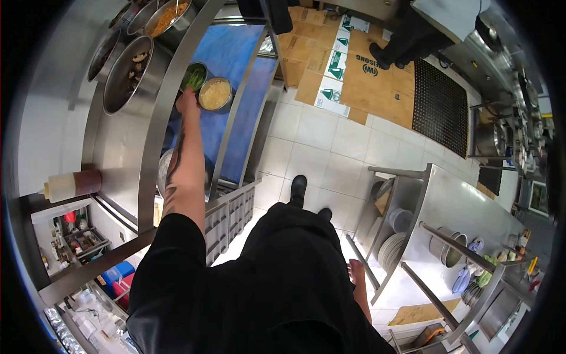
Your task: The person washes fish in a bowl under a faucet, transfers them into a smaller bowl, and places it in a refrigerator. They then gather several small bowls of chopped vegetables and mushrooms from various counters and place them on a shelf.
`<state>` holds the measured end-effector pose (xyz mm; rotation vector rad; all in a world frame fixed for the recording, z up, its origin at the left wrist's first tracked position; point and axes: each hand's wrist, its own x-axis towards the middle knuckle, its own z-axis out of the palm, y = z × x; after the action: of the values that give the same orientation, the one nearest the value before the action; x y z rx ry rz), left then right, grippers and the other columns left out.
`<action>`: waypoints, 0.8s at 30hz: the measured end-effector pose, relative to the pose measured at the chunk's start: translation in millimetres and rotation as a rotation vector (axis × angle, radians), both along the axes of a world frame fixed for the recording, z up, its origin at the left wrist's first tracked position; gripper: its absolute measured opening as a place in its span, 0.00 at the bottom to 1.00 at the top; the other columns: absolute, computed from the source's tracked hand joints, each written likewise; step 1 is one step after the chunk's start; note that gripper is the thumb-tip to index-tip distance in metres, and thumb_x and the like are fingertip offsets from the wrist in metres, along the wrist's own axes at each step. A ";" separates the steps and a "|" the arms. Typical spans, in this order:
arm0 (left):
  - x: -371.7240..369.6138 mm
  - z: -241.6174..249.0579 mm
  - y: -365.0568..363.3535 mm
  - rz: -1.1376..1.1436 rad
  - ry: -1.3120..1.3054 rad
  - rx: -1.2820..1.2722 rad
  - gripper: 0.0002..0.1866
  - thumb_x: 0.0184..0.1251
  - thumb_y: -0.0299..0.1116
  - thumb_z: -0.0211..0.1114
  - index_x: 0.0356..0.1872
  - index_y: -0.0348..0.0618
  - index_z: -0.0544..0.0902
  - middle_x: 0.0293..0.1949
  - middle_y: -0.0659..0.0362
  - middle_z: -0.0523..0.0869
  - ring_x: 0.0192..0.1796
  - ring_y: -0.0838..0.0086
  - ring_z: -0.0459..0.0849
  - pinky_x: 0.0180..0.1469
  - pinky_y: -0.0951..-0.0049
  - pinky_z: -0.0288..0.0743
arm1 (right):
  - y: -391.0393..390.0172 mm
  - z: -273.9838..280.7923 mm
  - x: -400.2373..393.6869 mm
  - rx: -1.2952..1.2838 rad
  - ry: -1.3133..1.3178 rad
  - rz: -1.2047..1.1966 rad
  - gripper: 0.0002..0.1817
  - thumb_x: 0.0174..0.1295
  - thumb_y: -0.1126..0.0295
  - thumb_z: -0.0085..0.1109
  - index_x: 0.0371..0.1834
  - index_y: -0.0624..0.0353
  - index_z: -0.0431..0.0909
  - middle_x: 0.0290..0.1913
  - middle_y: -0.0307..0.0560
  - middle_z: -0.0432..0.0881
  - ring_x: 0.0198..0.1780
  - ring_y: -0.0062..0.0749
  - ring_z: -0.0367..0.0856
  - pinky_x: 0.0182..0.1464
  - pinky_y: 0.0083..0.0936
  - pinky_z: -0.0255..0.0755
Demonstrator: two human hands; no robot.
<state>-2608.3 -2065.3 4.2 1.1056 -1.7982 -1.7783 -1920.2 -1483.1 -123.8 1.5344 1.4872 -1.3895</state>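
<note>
My left arm stretches onto the blue shelf surface [233,50], under a steel ledge. At its end my left hand [188,102] is at a round metal container [203,69], with its fingers closed on green leafy vegetables [193,80]. Right beside this stands another metal container holding pale yellow shreds [216,94]. Below my forearm, a further round metal container [165,171] is partly hidden. My right hand [356,269] hangs low at my side near the steel rack, fingers loosely apart and holding nothing visible.
Metal containers [128,76] and a sauce bottle [73,184] stand on the upper ledge. Right of me, a steel table [454,206] carries pots, with stacked plates [391,252] underneath. Cardboard [377,88] and a black mat [441,106] cover floor tiles; another person [407,35] stands there.
</note>
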 end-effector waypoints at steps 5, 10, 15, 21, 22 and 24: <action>-9.9 -18.3 -2.2 0.000 0.151 0.079 0.21 0.58 0.43 0.70 0.36 0.29 0.86 0.35 0.51 0.86 0.33 0.66 0.84 0.32 0.65 0.77 | 24.3 9.4 -14.7 0.054 0.204 -0.081 0.15 0.73 0.59 0.55 0.55 0.57 0.76 0.42 0.49 0.87 0.36 0.35 0.89 0.33 0.29 0.80; 35.9 30.5 41.8 0.009 -0.146 0.039 0.25 0.61 0.47 0.70 0.43 0.28 0.84 0.44 0.47 0.86 0.45 0.60 0.85 0.46 0.61 0.79 | 31.9 32.8 -9.5 0.096 0.432 -0.091 0.18 0.74 0.59 0.55 0.59 0.58 0.76 0.45 0.48 0.87 0.41 0.33 0.89 0.39 0.27 0.81; 145.3 40.6 127.1 -0.060 0.504 -0.980 0.23 0.68 0.38 0.66 0.56 0.30 0.77 0.57 0.46 0.82 0.59 0.52 0.79 0.64 0.56 0.71 | 22.1 19.3 82.4 0.104 0.465 -0.188 0.18 0.74 0.59 0.55 0.59 0.58 0.76 0.46 0.49 0.87 0.41 0.34 0.89 0.38 0.27 0.81; 427.8 -10.3 323.2 -1.190 0.440 -0.525 0.13 0.71 0.29 0.62 0.53 0.35 0.80 0.52 0.47 0.85 0.56 0.60 0.84 0.60 0.64 0.75 | -8.0 -9.0 310.5 0.376 0.308 -0.166 0.15 0.65 0.66 0.61 0.49 0.66 0.82 0.25 0.50 0.88 0.23 0.31 0.87 0.29 0.24 0.78; 478.0 -32.0 347.9 -1.407 0.507 -0.618 0.11 0.71 0.28 0.61 0.51 0.36 0.82 0.49 0.46 0.86 0.54 0.60 0.86 0.58 0.65 0.76 | -13.5 -5.2 349.4 0.466 0.246 -0.127 0.16 0.58 0.69 0.65 0.48 0.66 0.84 0.28 0.49 0.88 0.29 0.33 0.89 0.32 0.25 0.80; 581.1 -25.4 395.0 -1.818 0.480 -0.442 0.08 0.68 0.28 0.62 0.44 0.38 0.85 0.42 0.50 0.89 0.46 0.56 0.88 0.51 0.63 0.80 | -25.1 6.3 416.8 0.556 0.168 -0.166 0.21 0.52 0.73 0.68 0.51 0.65 0.84 0.38 0.52 0.90 0.41 0.35 0.89 0.41 0.27 0.81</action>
<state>-2027.1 -1670.3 -21.2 -1.5518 -2.6605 -1.6582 -1503.4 -1508.2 -117.4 1.9466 2.0089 -1.2817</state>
